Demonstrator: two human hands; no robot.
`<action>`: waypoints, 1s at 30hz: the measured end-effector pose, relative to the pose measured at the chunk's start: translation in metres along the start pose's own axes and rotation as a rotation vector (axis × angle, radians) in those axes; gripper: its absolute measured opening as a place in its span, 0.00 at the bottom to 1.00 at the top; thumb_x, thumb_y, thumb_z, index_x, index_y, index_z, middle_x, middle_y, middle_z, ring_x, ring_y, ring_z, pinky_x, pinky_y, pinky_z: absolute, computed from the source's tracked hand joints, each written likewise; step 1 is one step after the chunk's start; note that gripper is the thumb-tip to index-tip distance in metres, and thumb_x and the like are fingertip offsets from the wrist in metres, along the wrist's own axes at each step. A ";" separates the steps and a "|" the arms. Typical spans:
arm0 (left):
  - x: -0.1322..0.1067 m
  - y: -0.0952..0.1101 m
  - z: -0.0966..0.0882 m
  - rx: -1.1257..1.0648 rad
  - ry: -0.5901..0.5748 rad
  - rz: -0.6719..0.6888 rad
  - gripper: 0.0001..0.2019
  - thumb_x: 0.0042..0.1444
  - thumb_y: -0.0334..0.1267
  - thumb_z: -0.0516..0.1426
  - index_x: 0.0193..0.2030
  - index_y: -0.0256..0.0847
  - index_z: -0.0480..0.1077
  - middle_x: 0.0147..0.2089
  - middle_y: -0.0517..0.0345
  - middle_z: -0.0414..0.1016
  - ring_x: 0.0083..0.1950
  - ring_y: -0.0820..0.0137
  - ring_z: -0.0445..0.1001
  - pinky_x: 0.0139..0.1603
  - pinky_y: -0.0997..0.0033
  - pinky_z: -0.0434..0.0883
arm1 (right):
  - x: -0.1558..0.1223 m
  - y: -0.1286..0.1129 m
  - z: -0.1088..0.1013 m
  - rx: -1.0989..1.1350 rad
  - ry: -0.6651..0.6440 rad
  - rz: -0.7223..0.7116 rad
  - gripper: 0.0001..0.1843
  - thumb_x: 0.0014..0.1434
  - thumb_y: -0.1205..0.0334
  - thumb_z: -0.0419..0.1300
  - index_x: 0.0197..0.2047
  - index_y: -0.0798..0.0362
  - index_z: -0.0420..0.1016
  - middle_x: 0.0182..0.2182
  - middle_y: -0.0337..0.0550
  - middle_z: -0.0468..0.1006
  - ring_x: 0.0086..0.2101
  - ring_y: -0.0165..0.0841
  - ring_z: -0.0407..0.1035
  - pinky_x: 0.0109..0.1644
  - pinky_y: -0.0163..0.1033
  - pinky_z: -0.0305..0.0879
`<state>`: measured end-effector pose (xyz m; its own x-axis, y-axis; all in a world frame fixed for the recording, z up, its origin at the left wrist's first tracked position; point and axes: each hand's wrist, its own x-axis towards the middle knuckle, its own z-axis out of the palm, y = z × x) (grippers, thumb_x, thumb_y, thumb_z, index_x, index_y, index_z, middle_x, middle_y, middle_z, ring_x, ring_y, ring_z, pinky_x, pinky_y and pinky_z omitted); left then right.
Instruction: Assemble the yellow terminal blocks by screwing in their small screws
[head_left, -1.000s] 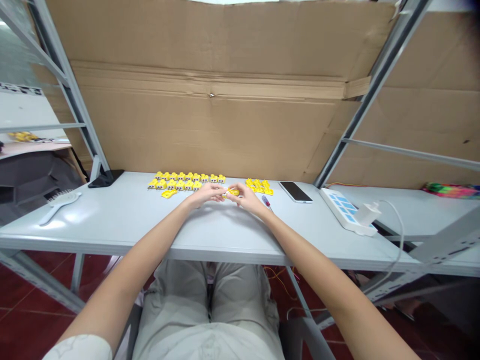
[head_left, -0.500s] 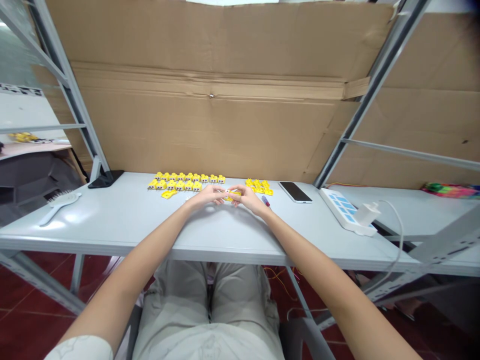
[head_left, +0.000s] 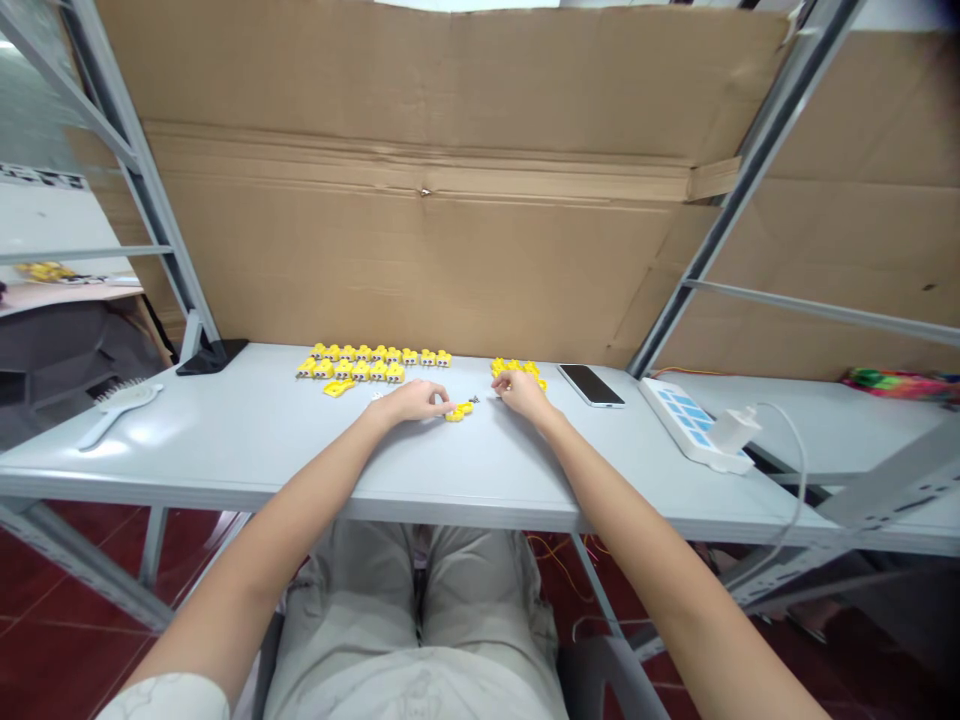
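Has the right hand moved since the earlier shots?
Yes: the right hand has shifted sideways, away from the left hand and closer to the phone, which has stayed put.

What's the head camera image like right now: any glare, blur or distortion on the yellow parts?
In the head view, pale glare lies on the grey tabletop; the wide lens bends the steel shelf upright toward the frame edges; the yellow parts look small and soft, so their fine detail is hard to read.

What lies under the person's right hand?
The right hand sits over the front of a cluster of yellow plastic parts; the parts beneath the palm are covered, so their shape and number cannot be seen.
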<state>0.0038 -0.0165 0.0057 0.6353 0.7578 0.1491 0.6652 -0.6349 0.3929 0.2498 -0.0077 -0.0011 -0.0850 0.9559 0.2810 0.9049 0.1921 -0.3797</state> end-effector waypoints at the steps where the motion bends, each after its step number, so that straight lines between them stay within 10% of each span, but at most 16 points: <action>1: 0.001 -0.001 0.001 0.029 0.019 0.020 0.24 0.59 0.56 0.52 0.42 0.37 0.77 0.34 0.50 0.78 0.34 0.65 0.73 0.37 0.71 0.65 | 0.001 0.003 -0.001 -0.010 -0.003 0.011 0.16 0.53 0.76 0.54 0.39 0.55 0.81 0.39 0.50 0.82 0.40 0.39 0.74 0.44 0.39 0.65; 10: 0.004 -0.002 0.008 -0.177 0.003 0.074 0.26 0.52 0.54 0.60 0.51 0.36 0.72 0.51 0.47 0.76 0.46 0.63 0.75 0.47 0.69 0.69 | 0.006 0.008 0.014 -0.034 -0.043 -0.083 0.09 0.56 0.71 0.58 0.33 0.54 0.81 0.34 0.50 0.80 0.39 0.38 0.73 0.47 0.44 0.66; 30: 0.007 -0.005 0.013 -0.235 -0.006 0.087 0.21 0.48 0.48 0.63 0.46 0.38 0.76 0.46 0.51 0.79 0.46 0.62 0.75 0.47 0.68 0.68 | 0.007 0.006 0.018 -0.041 -0.073 -0.089 0.09 0.53 0.71 0.58 0.30 0.55 0.81 0.33 0.53 0.81 0.37 0.40 0.74 0.43 0.42 0.67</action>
<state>0.0101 -0.0096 -0.0068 0.6890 0.7005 0.1860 0.4988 -0.6445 0.5795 0.2469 0.0040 -0.0177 -0.1941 0.9495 0.2464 0.9088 0.2686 -0.3192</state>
